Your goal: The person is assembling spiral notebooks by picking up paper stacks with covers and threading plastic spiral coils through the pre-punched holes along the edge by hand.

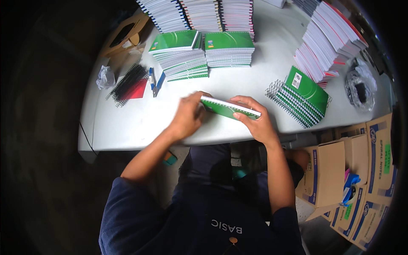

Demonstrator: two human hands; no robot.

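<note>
Above the near edge of the table I hold a green-covered notebook block (223, 109) on edge, its row of punched holes along the upper side. My right hand (260, 123) grips its right end, thumb on the green cover and fingers behind. At the left end, my left hand (189, 115), slightly blurred, closes round the corner. Further right lies a pile of green notebooks with wire spirals (304, 97). Blue-handled pliers (152, 80) rest to the left, beside a heap of black spiral coils (129, 80).
Two stacks of green-covered blocks (229, 51) stand ahead, with taller paper stacks (199, 16) behind them. Red-edged stacks (325, 42) lean at the far right near a clear plastic bag (360, 85). Crumpled plastic (105, 77) lies left. Cardboard boxes (331, 170) sit below the table's right side.
</note>
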